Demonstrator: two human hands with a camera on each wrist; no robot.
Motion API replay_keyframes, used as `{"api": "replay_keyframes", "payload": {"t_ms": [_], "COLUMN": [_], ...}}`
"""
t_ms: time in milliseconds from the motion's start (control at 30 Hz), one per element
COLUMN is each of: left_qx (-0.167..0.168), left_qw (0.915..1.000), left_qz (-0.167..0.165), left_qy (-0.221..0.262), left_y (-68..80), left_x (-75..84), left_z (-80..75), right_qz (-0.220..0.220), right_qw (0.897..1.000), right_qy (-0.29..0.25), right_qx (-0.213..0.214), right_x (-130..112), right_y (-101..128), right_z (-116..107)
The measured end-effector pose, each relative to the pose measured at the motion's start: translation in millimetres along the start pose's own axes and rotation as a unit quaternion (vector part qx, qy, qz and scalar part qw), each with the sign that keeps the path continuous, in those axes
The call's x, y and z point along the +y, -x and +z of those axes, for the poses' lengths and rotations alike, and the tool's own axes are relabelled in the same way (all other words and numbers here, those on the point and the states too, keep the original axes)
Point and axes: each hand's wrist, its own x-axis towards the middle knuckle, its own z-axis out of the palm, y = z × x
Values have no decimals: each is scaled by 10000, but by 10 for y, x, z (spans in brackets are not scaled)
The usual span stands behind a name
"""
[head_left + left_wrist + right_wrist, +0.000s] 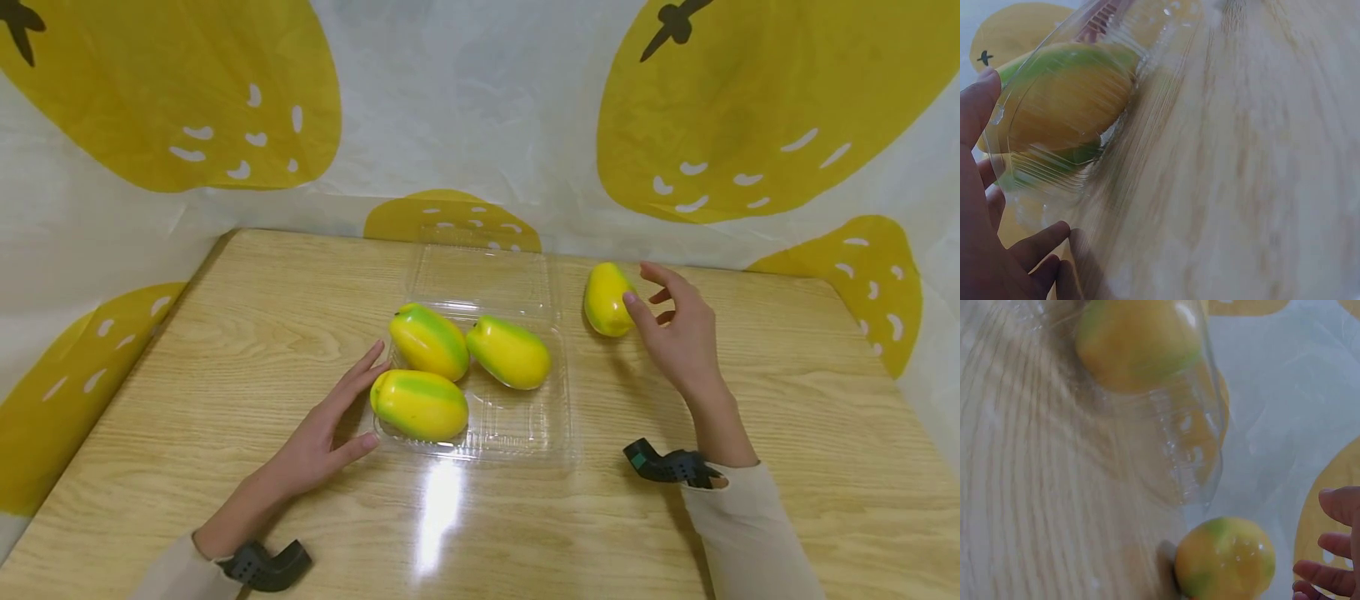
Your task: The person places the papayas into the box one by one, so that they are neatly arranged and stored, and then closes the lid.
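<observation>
A clear plastic clamshell box lies with its lid folded back on the wooden table. Three yellow papayas with green streaks sit inside: one at the front left, one behind it, one on the right. Against the box's left side rests my left hand, fingers spread and holding nothing. A fourth papaya lies on the table right of the lid. Beside it is my right hand, thumb and fingers apart; the right wrist view shows a gap between the fingers and that papaya.
The open lid extends toward the back edge of the wooden table. Behind hangs a white cloth with large yellow fruit prints. Dark camera mounts sit at both wrists.
</observation>
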Motion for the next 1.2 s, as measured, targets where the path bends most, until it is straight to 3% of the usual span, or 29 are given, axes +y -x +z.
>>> {"api": "replay_keyframes", "payload": {"t_ms": [233, 667, 1200], "left_qx": [-8, 4, -12], "left_qw": [10000, 10000, 10000], "left_qz": [-15, -37, -7], "left_qy": [-18, 0, 34], "left_y": [-2, 0, -6], "left_x": [2, 1, -1], "left_z": [2, -1, -7], "right_qz": [558, 1146, 1247], "right_qw": [9982, 9921, 9893], "right_qy": [96, 91, 125], "right_qx": [-207, -497, -748], "right_x": [103, 207, 289], "right_y": [16, 20, 38], "right_z": [76, 156, 255]}}
